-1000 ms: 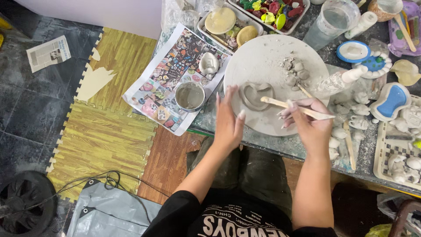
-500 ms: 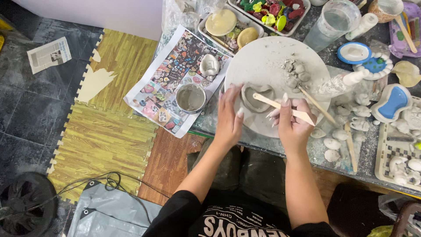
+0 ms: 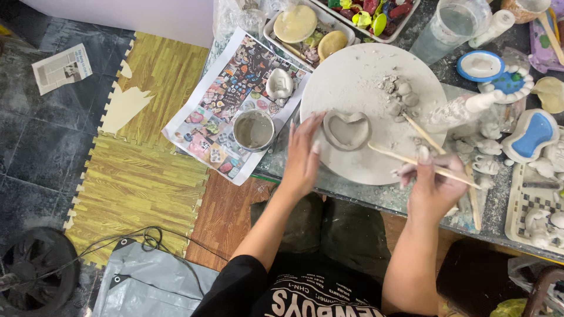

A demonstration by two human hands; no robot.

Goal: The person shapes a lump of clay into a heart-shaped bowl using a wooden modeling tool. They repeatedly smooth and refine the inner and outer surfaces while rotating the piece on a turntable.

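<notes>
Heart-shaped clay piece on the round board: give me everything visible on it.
The heart-shaped clay piece is pale grey, looks like wet unfired clay, with a raised rim and a sunken middle like a shallow dish. It lies flat on the round grey board, left of centre. The left hand has fingertips at its left edge. The thin wooden stick in the right hand points at its right side; contact is unclear. Small clay lumps sit apart, upper right.

Cluttered worktable w/ round clay board, paper sheet, slip cup, trays.
</notes>
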